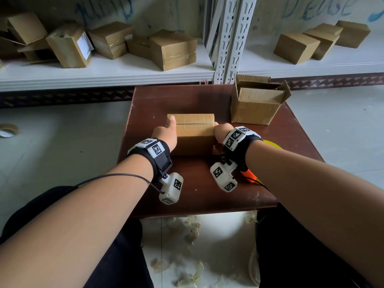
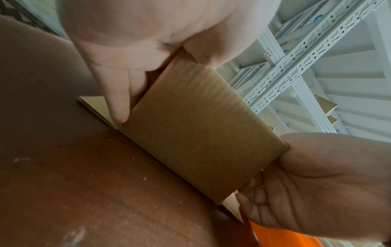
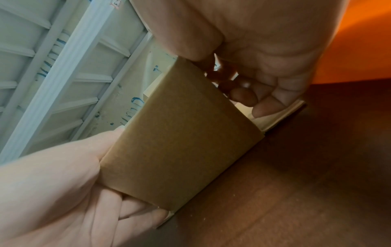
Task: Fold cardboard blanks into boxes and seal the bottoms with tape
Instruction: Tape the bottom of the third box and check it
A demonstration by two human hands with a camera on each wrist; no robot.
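A small cardboard box [image 1: 193,134] [image 2: 201,133] [image 3: 180,142] stands in the middle of the brown table [image 1: 182,96]. Its upper flaps are folded flat and meet in a seam. Its lower flaps [image 2: 95,105] [image 3: 281,115] splay out on the tabletop. My left hand [image 1: 169,129] [image 2: 118,93] holds the box's left side, thumb laid on top and fingers running down to the flap. My right hand [image 1: 221,132] [image 3: 253,93] clasps the right side with bent fingers, thumb at the top edge.
An upright box with open flaps [image 1: 257,104] stands at the table's back right corner. An orange and yellow tape dispenser [image 1: 250,176] lies under my right wrist. Behind the table, white shelves [image 1: 104,73] carry several cardboard boxes. A tape roll [image 1: 8,129] lies on the floor at left.
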